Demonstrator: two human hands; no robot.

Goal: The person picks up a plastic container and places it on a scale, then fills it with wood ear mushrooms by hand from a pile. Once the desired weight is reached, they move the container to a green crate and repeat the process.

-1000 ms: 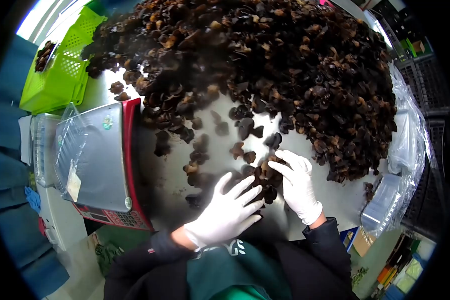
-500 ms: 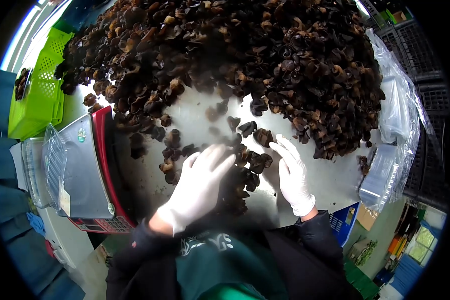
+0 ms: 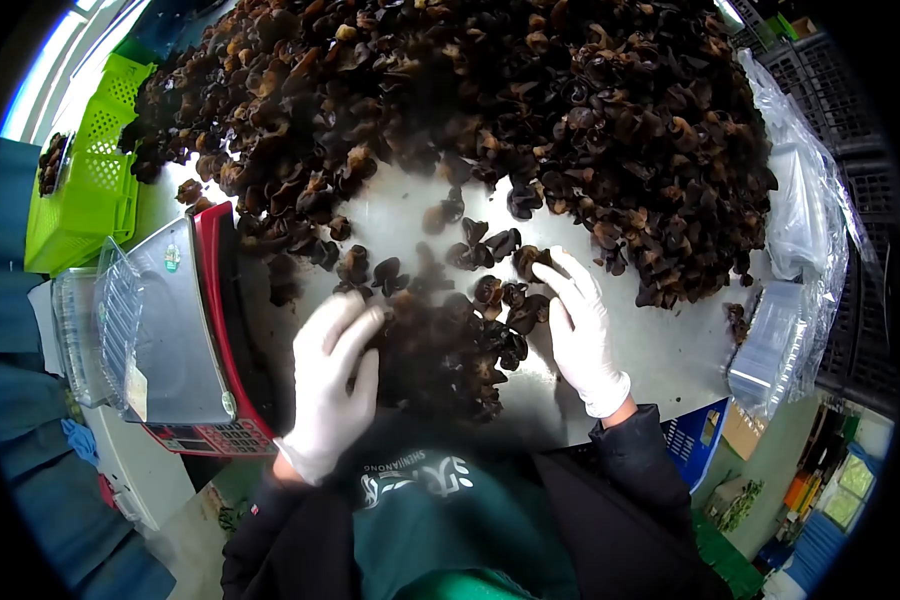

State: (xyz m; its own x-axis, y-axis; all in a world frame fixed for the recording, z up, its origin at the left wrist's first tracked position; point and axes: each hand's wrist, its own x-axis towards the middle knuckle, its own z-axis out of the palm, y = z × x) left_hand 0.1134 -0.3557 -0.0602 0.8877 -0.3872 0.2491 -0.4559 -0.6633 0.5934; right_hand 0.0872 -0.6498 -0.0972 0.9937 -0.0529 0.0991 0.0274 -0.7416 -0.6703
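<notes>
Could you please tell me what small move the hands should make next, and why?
Perhaps the right hand should draw the brown piece at its fingertips down toward the small dark cluster between the hands. That piece lies at the cluster's upper right, within easy reach, while the left hand is at the cluster's other side and could steady it.

The head-worn camera looks forward and steeply down from above the wearer, near enough that the apron [image 3: 460,540] fills the bottom edge. Its very wide lens (a dark rim rounds off the corners) sets the left hand [image 3: 332,385] and right hand [image 3: 582,335] around mid-height, spanning from green basket [image 3: 80,220] to black crates [image 3: 870,195].
</notes>
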